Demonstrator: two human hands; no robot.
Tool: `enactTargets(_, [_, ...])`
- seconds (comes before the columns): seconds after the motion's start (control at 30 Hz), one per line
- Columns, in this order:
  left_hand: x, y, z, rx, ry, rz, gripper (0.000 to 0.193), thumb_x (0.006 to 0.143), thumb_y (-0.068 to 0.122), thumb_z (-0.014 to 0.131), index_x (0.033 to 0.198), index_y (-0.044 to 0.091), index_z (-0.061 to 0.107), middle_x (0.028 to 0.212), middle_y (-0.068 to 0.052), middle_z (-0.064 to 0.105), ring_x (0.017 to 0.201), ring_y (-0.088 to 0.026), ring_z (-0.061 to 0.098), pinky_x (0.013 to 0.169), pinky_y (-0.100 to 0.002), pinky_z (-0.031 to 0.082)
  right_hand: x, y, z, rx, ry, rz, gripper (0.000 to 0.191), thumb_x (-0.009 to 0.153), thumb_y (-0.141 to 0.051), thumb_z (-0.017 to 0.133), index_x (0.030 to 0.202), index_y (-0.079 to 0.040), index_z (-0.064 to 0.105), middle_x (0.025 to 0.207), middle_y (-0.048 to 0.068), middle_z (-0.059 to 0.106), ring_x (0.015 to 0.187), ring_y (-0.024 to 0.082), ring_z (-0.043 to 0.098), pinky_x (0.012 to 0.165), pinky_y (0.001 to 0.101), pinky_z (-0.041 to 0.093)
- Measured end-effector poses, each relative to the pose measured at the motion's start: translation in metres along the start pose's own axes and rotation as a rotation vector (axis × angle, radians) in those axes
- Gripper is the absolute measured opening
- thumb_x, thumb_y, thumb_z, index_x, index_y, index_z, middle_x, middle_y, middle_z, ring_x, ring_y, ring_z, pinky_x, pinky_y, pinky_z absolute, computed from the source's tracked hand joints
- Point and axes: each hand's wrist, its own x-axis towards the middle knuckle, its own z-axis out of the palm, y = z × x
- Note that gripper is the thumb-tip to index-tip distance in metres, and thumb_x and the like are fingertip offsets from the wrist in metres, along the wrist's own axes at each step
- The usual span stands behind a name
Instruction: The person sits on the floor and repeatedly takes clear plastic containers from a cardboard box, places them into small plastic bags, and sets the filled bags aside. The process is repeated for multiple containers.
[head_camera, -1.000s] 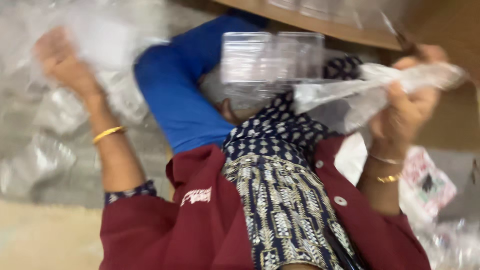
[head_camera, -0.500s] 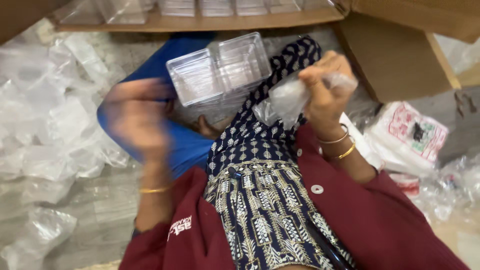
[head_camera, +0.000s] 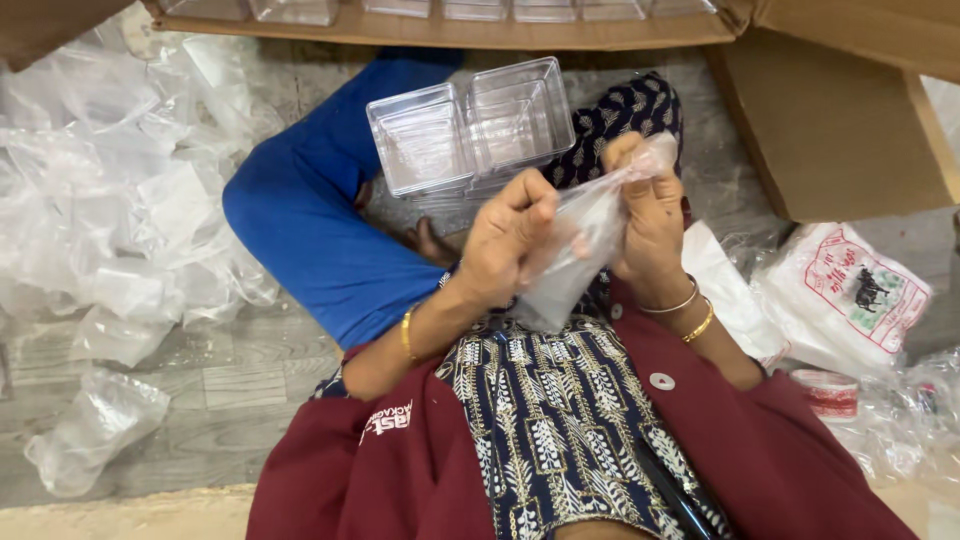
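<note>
View from the head camera, looking down at a seated person's lap. The left hand (head_camera: 508, 238) and the right hand (head_camera: 648, 215) are raised together over the lap, both clamped on one small clear plastic bag (head_camera: 572, 250): the left hand's fingers pinch its left side, and the right hand's fingers grip its upper right edge, so that the bag hangs between the two hands with its lower end pointing toward the patterned garment (head_camera: 560, 420). Whether the bag holds anything cannot be told. Gold bangles sit on both wrists. Just beyond the hands, resting on the person's legs, lie two clear, square plastic containers (head_camera: 470, 128) side by side and touching, with further clear pieces beneath them; they are near the bag but apart from it. The blue trouser leg (head_camera: 320, 220) is folded to the left of the containers. A maroon jacket (head_camera: 420, 480) covers the arms and torso in the foreground. On the floor (head_camera: 230, 385) at left, a loose heap of empty clear plastic bags (head_camera: 110, 230) spreads across the grey planks. At the top edge, an open cardboard box (head_camera: 830, 120) holds a row of more clear containers, and its flap hangs down at the upper right. At right, a white sack with red print (head_camera: 850, 295) lies on the floor, with a roll of tape (head_camera: 825, 393) just below it.
</note>
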Motion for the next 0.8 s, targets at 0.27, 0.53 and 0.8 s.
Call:
enactTargets(0.27, [-0.048, 0.036, -0.048, 0.666, 0.277, 0.124, 0.019, 0.093, -0.001, 0.07, 0.101, 0.006, 0.054, 0.081, 0.006, 0.052, 0.066, 0.002, 0.042, 0.058, -0.017, 0.03, -0.007, 0.003, -0.012, -0.138, -0.288, 0.045, 0.013, 0.097, -0.004, 0.069, 0.088, -0.009, 0.062, 0.079, 0.003, 0.06, 0.066, 0.011, 0.055, 0.061, 0.0253, 0.047])
enactTargets(0.53, [-0.044, 0.027, -0.077, 1.004, 0.793, 0.44, 0.028, 0.099, 0.0, 0.065, 0.124, -0.001, 0.053, 0.102, -0.003, 0.06, 0.082, -0.005, 0.06, 0.066, -0.02, 0.049, 0.019, 0.061, 0.042, -1.276, -0.269, -0.297, 0.03, 0.097, -0.006, 0.064, 0.126, -0.001, 0.056, 0.071, 0.016, 0.066, 0.062, 0.032, 0.066, 0.054, 0.0432, 0.05])
enactTargets(0.8, [-0.043, 0.006, -0.111, 1.24, 0.76, 0.357, 0.008, 0.106, 0.005, 0.055, 0.109, -0.001, 0.06, 0.098, -0.006, 0.063, 0.089, -0.011, 0.058, 0.079, -0.027, 0.048, 0.021, 0.08, 0.021, -1.32, -0.373, -0.186, 0.019, 0.104, -0.011, 0.055, 0.122, -0.009, 0.059, 0.086, 0.018, 0.071, 0.071, 0.034, 0.069, 0.064, 0.0454, 0.053])
